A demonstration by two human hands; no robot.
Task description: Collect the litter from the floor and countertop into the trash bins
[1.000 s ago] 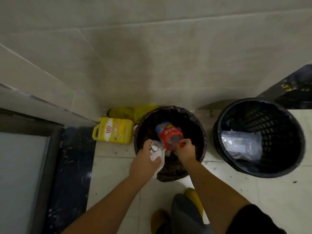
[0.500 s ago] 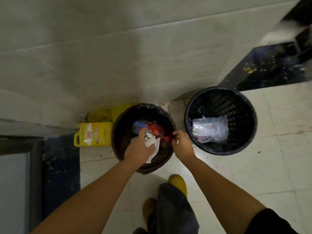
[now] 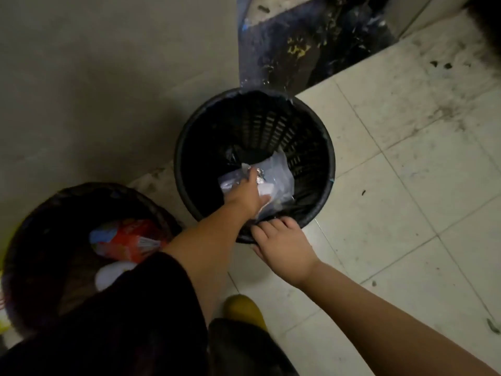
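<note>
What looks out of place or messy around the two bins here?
Nothing is spilled. The floor tiles carry dark smudges and small scraps right of the slotted bin. The left hand reaches into it with crumpled litter; the right hand steadies its rim.

Head-worn view, single camera.
Looks steeply down, close above two trash bins on the tiled floor, wall ahead.

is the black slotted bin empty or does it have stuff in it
Not empty. The slotted bin holds a clear plastic bag near its bottom, and the left hand reaches in with crumpled litter.
</note>
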